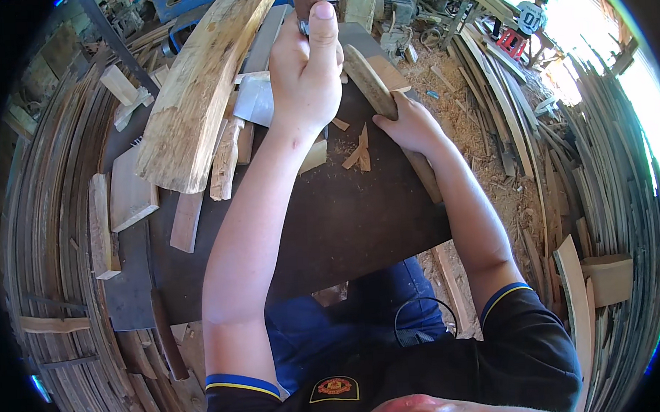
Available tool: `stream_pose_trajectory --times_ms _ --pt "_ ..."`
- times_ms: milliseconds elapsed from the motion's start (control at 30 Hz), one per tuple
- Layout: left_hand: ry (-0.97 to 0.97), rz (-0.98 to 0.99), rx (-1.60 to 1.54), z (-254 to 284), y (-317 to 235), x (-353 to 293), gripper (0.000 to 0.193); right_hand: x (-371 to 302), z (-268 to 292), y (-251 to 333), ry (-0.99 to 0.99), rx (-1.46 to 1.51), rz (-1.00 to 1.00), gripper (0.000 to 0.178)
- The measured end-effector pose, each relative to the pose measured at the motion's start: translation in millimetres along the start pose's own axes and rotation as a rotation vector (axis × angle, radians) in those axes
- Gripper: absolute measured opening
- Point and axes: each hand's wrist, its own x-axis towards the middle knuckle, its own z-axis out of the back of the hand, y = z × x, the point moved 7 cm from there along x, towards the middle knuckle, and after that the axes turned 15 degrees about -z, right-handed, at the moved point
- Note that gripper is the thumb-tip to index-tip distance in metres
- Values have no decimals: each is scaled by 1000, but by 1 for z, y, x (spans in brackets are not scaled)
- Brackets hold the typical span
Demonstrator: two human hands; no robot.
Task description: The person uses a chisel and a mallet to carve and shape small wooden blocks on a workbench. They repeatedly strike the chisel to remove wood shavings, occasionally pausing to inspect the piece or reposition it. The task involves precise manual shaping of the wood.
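My left hand (306, 85) is raised over the far part of the dark table, closed round a tool with a brown wooden handle (308, 2) and a metal collar. The rest of that tool is hidden by the fist, so its kind does not show. Next to my left wrist is a flat, shiny metal blade (255, 100); whether it belongs to the tool I cannot tell. My right hand (409, 127) grips a long wooden strip (372, 82) lying slantwise along the table's right side, its thumb on the near side. Wood chips (359, 153) lie between the hands.
A large rough plank (200, 94) slants across the table's left side. Wood blocks (132, 186) and a sheathed-looking brown handle (168, 334) are at the left edge of the dark table (331, 228). Stacked boards (612, 164) line both sides. Another person (530, 17) sits far right.
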Motion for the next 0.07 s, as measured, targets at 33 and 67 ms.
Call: stream_pose_trajectory --times_ms 33,67 --pt "5 -5 -3 0 0 -1 53 1 -2 0 -2 -18 8 72" --pt "1 -5 -2 1 0 -2 53 2 -3 0 0 -21 9 73"
